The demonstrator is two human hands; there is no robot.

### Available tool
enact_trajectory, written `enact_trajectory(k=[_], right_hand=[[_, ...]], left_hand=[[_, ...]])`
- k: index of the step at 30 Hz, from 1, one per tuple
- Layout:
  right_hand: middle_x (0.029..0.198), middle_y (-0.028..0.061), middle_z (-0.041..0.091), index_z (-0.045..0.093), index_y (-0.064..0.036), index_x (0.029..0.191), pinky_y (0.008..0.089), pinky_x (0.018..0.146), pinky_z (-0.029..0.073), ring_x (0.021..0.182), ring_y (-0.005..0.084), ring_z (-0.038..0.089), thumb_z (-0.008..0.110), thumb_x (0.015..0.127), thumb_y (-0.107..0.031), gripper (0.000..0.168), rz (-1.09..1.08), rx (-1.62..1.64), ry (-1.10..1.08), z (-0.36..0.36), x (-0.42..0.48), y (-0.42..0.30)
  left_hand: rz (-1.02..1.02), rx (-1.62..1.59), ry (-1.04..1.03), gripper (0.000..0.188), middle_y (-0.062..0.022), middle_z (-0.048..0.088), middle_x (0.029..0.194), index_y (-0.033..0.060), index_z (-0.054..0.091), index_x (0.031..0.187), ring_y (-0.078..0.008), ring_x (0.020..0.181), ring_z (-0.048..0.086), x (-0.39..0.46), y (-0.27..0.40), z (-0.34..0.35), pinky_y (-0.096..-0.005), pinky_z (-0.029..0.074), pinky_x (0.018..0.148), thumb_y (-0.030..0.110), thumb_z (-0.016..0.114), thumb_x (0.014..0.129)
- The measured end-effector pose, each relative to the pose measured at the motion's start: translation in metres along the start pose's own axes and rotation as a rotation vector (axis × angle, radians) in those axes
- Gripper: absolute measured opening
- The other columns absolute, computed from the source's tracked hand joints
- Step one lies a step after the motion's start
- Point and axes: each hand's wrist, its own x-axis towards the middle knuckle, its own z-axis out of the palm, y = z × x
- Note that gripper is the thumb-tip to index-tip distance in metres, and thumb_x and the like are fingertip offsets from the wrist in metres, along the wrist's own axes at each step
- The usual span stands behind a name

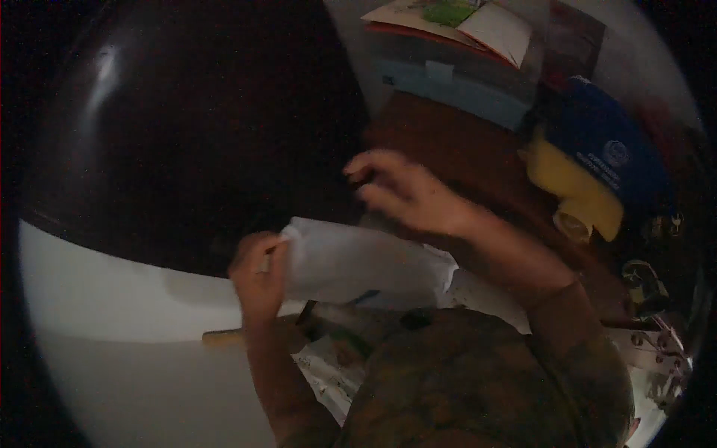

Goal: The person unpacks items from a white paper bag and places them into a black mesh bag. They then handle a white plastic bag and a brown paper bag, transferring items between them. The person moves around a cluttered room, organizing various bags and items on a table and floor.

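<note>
My left hand point(260, 269) pinches the upper left corner of a white sheet, paper or thin cloth point(358, 263), between thumb and fingers. The sheet spreads to the right in front of my body, its right end crumpled beside my right forearm. My right hand point(400, 190) is raised above the sheet, its fingers curled and apart, with nothing seen in it. It is slightly blurred. A large dark, glossy surface point(213, 140) lies beyond both hands.
At the top, a bluish container point(454, 87) bears papers or folders point(448, 25). A brown wooden surface point(448, 134) runs below it. Blue cloth with printing point(616, 145) and a yellow item point(577, 185) are at right, above a padlock-like object point(644, 285).
</note>
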Motion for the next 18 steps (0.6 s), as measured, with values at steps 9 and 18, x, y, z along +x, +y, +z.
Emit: enact_trajectory(k=[9, 18], right_hand=[[0.123, 0.0119, 0.042, 0.043, -0.007, 0.122, 0.0338, 0.091, 0.036, 0.105, 0.0229, 0.046, 0.035, 0.090, -0.040, 0.046, 0.799, -0.026, -0.202, -0.055, -0.127, 0.046], [0.125, 0.0094, 0.043, 0.037, -0.005, 0.127, 0.0376, 0.100, 0.028, 0.114, 0.0243, 0.041, 0.042, 0.086, -0.049, 0.061, 0.896, 1.088, 0.289, -0.005, -0.159, 0.038]], left_hand=[[-0.122, 0.013, 0.180, 0.006, -0.0043, 0.059, 0.082, 0.0011, 0.057, 0.083, -0.0126, 0.073, 0.052, 0.001, -0.040, -0.022, -0.0241, 0.043, 0.068, 0.002, 0.058, 0.077], [-0.163, 0.113, 0.087, 0.007, -0.0026, 0.055, 0.084, 0.0002, 0.055, 0.087, -0.0105, 0.074, 0.049, 0.019, -0.057, -0.024, -0.0238, 0.041, 0.068, 0.006, 0.054, 0.084]])
